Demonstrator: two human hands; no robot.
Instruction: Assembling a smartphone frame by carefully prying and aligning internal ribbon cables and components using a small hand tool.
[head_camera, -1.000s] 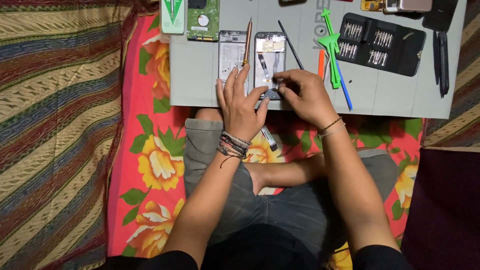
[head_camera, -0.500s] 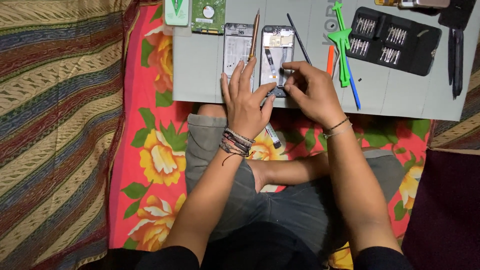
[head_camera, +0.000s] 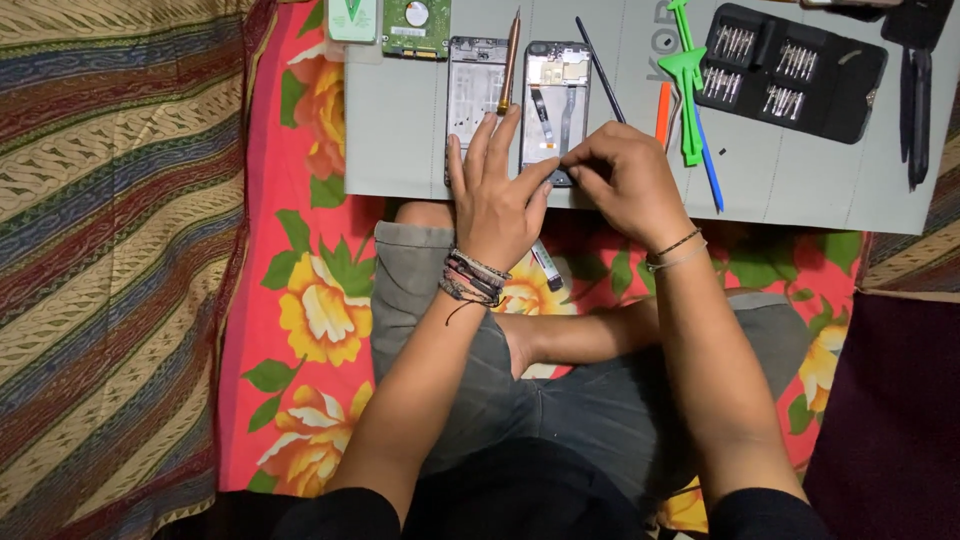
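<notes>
Nearest, the left hand (head_camera: 497, 200) lies flat with fingers spread, pressing on the lower edge of the opened phone body (head_camera: 556, 105) and the phone frame (head_camera: 473, 95) beside it; its grip is open, holding nothing. The right hand (head_camera: 628, 180) pinches its fingertips together at the bottom end of the phone body, but whether a small part sits in that pinch I cannot tell. The phone body lies on the grey mat (head_camera: 800, 180), just past the person's knees. A slip of the pinch could tear the thin flex strip inside, and a loose screw could roll off the mat's near edge into the flowered cloth (head_camera: 300, 330). Farther off, the copper-coloured screwdriver (head_camera: 510, 60) rests between the two phone parts, where a nudge from the left fingers would send it rolling. Beyond lie the green pry tool (head_camera: 688, 75) and the black bit case (head_camera: 790, 70).
</notes>
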